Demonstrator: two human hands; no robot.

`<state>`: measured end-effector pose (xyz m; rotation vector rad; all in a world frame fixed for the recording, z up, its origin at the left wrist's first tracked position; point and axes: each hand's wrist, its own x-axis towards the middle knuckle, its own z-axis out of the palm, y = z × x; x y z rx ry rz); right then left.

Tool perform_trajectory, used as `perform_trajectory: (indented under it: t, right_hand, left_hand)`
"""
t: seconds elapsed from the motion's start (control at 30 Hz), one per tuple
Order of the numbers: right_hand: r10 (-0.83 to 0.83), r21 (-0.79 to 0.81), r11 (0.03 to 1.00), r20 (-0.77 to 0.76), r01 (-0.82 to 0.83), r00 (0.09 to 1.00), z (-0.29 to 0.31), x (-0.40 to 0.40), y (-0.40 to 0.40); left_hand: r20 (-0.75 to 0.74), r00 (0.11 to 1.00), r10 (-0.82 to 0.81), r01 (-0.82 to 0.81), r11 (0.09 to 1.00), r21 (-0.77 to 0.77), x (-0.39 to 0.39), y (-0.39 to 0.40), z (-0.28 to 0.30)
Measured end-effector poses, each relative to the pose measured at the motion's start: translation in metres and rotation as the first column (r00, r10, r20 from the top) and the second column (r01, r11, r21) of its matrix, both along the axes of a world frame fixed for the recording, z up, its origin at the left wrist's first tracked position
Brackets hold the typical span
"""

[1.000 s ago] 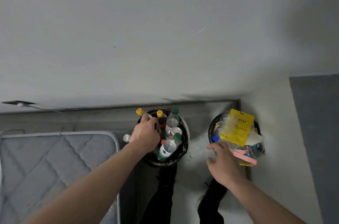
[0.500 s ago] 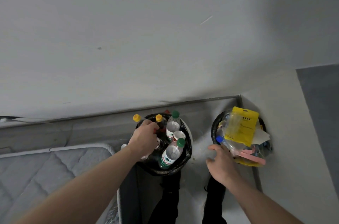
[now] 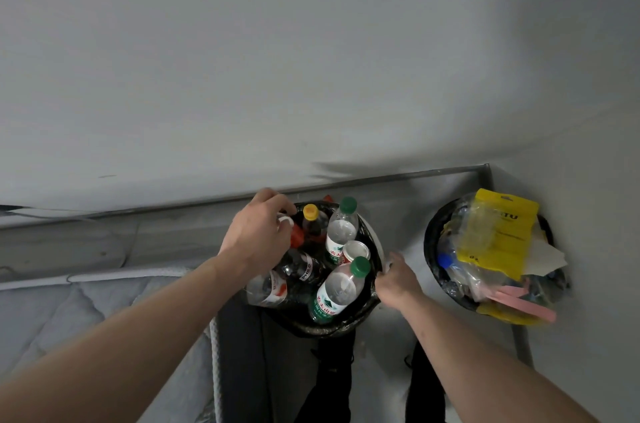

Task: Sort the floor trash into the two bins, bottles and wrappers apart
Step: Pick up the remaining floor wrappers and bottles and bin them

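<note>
Our left hand (image 3: 258, 235) curls over bottles (image 3: 337, 287) in the bottle bin (image 3: 346, 327), its hold unclear; our right hand (image 3: 394, 279) grips the rim. Wrappers (image 3: 495, 235) fill the other bin (image 3: 431, 232).

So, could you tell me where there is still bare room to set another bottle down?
Bare floor lies between the bottle bin and the wrapper bin. Both bins are heaped; the left hand and right hand crowd the bottle bin.
</note>
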<state>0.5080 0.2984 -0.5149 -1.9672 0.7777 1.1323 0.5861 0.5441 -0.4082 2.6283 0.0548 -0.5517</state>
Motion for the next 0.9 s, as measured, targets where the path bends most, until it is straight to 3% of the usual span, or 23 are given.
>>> perform_trajectory:
  t: [0.23,0.5,0.73,0.9]
  right_hand:
    - [-0.102,0.063,0.992,-0.119,0.110,0.988,-0.027,-0.022,-0.007]
    - [-0.015,-0.061,0.998,-0.136,0.007,0.991,-0.032,-0.063,-0.059]
    - [-0.129,-0.099,0.987,-0.052,0.123,0.990,-0.025,-0.069,-0.085]
    - [-0.005,-0.132,0.991,0.057,0.012,0.998,-0.008,-0.075,-0.092]
  left_hand:
    - [-0.022,0.996,-0.092,0.092,0.996,0.000,0.018,-0.027,-0.023]
    - [-0.207,0.967,-0.148,0.176,0.976,0.125,0.048,-0.054,-0.047]
    - [-0.314,0.945,0.089,-0.035,0.984,0.176,0.054,-0.050,-0.068]
    - [-0.329,0.940,0.089,-0.045,0.989,0.139,0.043,-0.035,-0.068]
